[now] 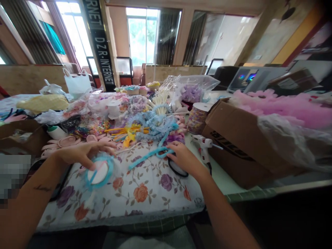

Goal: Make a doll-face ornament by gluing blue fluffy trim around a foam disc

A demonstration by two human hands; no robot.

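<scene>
My left hand (85,154), fingers stretched out and apart, rests at the upper left of a round white disc (100,173) edged with fluffy light-blue trim. Its thumb touches the disc's top, where a blue strip and a pink strip cross the white face. My right hand (184,157) is closed, with thumb and fingers pinching a fuzzy light-blue cord (147,157). One end of the cord trails left over the flowered cloth, and part of it runs up to the blue fluffy pile (153,126). Black-handled scissors (178,169) lie partly hidden under my right hand.
A white glue gun (204,147) stands right of my right hand, beside a large cardboard box (233,145) with pink tulle (282,107). A spool of multicoloured yarn (197,119), yellow sticks (124,131) and plastic-wrapped trims crowd the back. A thread cone (56,133) is at left.
</scene>
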